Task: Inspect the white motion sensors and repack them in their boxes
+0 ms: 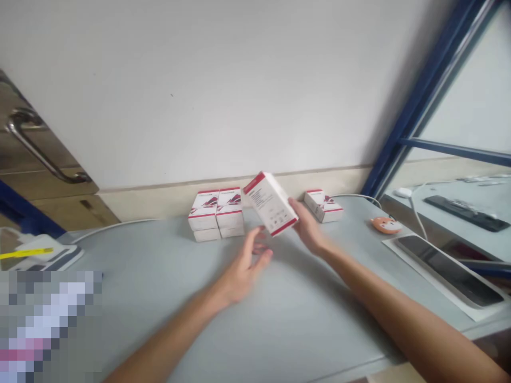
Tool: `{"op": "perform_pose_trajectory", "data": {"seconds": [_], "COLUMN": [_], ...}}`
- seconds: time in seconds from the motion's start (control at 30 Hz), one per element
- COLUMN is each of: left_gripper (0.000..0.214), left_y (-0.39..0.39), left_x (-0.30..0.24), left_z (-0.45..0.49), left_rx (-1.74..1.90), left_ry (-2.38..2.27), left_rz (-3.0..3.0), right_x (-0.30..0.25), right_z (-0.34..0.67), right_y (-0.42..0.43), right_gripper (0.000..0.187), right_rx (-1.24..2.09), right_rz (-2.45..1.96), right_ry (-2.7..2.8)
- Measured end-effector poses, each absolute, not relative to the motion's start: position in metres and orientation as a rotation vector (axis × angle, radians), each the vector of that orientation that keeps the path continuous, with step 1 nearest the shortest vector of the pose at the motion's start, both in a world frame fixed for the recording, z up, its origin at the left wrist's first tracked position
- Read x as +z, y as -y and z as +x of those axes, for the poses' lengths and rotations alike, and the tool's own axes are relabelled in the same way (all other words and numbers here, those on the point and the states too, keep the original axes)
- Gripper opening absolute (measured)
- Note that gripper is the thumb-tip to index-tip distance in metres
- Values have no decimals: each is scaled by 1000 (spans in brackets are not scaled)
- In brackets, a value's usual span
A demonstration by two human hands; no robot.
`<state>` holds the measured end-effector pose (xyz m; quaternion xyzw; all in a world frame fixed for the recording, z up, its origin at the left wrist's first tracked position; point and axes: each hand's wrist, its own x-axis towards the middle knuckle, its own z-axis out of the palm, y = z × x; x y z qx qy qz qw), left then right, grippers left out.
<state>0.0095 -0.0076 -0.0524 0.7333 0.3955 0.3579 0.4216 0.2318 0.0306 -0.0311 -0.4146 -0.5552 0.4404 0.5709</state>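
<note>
My right hand (307, 230) grips a box (270, 204), my left hand (245, 271) open beside it; two stacks (216, 214) and one more box (323, 206) sit behind it.

White cardboard box (270, 204): red edge bands. Stacked white cartons (216, 214): red-and-grey angular print. Pale grey worktop (303, 324). Orange fox-face ornament (385, 225).

Head camera faces forward and down, close over left hand (241, 279), right hand (307, 229).

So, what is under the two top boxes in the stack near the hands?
Two more white boxes lie under the top pair of boxes. Only their front edges show; anything beneath them is covered.
</note>
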Motion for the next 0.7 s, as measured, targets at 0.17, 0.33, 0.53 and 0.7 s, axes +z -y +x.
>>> {"op": "perform_pose_trajectory", "data": {"seconds": [0.17,0.33,0.53,0.7], "left_gripper": [66,56,56,42], "left_y": [3,-8,-10,-7], "left_x": [-51,-57,-70,-60], "left_z": [13,11,7,6], "left_rx": [1249,1324,1259,1258], "left_ry": [-932,-946,-978,-882], "left_rz": [1400,1595,1826,1910], "right_x": [-39,-26,-24,-18], "right_z": [189,196,203,210], "right_y": [1,3,0,7], "right_gripper": [51,51,36,28], "right_rx": [1388,942,686,483], "right_rz": [-831,-917,-1043,-924], "right_ry": [1393,1473,1456,1810]}}
